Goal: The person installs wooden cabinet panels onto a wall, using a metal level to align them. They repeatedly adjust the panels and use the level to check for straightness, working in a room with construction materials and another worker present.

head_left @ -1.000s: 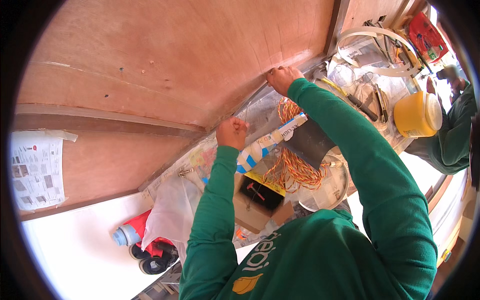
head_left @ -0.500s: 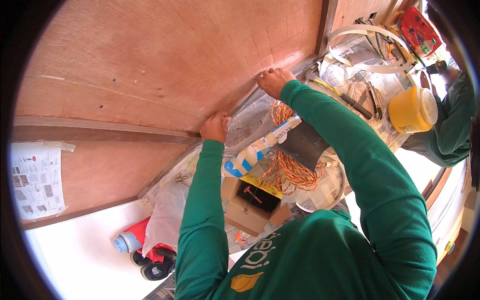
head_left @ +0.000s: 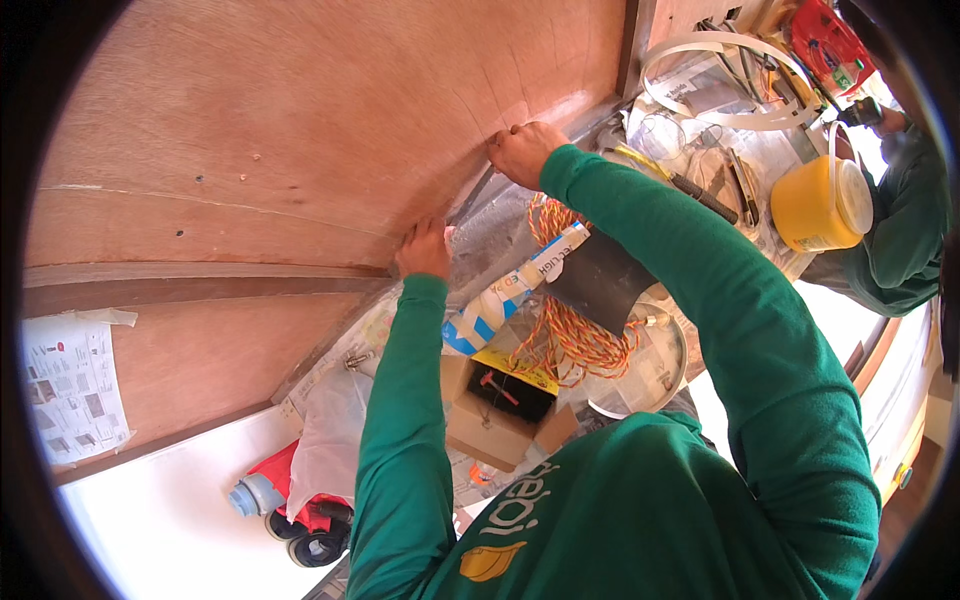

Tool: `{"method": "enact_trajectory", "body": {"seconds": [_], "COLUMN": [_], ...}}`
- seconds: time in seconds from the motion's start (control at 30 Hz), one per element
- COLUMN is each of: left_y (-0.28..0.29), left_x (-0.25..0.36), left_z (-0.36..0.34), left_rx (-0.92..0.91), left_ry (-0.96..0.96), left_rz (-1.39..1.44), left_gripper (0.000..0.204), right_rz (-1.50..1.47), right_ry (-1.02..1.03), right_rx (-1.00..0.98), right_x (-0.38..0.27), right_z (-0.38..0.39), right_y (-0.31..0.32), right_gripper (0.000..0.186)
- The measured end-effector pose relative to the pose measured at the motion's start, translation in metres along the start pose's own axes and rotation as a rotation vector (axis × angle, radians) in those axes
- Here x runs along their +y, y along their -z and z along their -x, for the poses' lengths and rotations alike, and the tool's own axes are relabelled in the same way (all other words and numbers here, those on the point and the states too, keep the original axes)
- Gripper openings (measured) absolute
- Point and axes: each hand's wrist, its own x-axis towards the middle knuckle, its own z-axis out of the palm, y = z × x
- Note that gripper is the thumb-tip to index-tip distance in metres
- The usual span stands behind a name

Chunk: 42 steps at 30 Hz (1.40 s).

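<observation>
Both my hands are at the lower edge of a reddish-brown wooden panel (head_left: 300,120), where it meets the covered worktop. My left hand (head_left: 424,250) is against the panel near a horizontal wooden strip (head_left: 200,283), its fingers bent. A small pale bit shows by its thumb, too small to name. Farther right and higher along the same edge is my right hand (head_left: 525,153), fingers curled and closed against the wood. What either hand holds, if anything, is hidden. A thin dark line runs along the edge between them.
Below my hands lie a taped long carton (head_left: 515,290), twisted orange wire (head_left: 575,345), a dark sheet (head_left: 600,280) and an open cardboard box (head_left: 490,430). At right are a yellow bucket (head_left: 810,205), a pale hoop (head_left: 690,45) and a co-worker's green sleeve (head_left: 905,245).
My right hand has shifted slightly left along the panel edge. My left hand has moved a little up and left. The whole view has shifted slightly too.
</observation>
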Motion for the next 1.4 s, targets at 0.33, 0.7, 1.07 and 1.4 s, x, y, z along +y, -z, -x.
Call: {"method": "enact_trajectory", "body": {"seconds": [0.33,0.7,1.07,1.4], "left_y": [-0.017,-0.021,-0.013,-0.014], "left_x": [0.002,-0.011,0.004,-0.018], "left_z": [-0.004,0.006,-0.002,0.03], "left_rx": [0.089,0.155,0.063,0.092], "left_ry": [-0.108,-0.184,-0.064,0.077], "left_rz": [-0.037,0.065,0.059,0.124], "left_gripper": [0.017,0.015,0.016,0.013], "right_rz": [-0.009,-0.012,0.022,-0.051], "right_ry": [-0.094,0.058,-0.093,0.189], "right_rx": [-0.131,0.099,0.045,0.204], "right_x": [0.007,-0.011,-0.005,-0.04], "right_z": [0.008,0.008,0.012,-0.005], "right_y": [-0.009,0.013,-0.011,0.024], "right_gripper": [0.022,0.016,0.016,0.014]}}
